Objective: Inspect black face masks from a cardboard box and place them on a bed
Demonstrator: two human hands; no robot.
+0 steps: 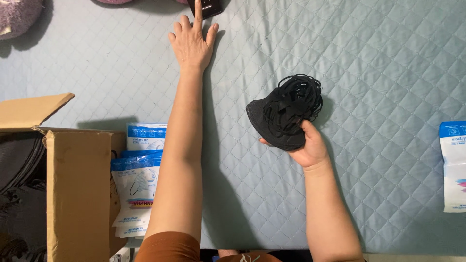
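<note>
From the head camera, looking straight down, a pale blue quilted bed cover fills most of the view; the left hand lies far out at about 11 o'clock, palm down and fingers spread wide, holding nothing, with the tip of its index finger touching a small black device at the 12 o'clock edge; the bare left forearm runs straight back from it toward 6 o'clock; the right hand, a little right of centre, is turned palm up and closed around the lower edge of a stack of black face masks, thumb pressed on the top of the stack, the black ear loops bunched in a tangle at the stack's 1 o'clock side; the stack is raised off the cover in the hand, well apart from the left hand; at 8 o'clock stands an open brown cardboard box, one flap lifted toward 10 o'clock, with dark material inside that is too shadowed to tell; just beside the box, at its 3 o'clock side and partly under the left forearm, lies a pile of white and blue mask packets; another white and blue packet lies at the 3 o'clock edge, cut off by the frame; a purple plush thing sits in the 10 o'clock corner.
</note>
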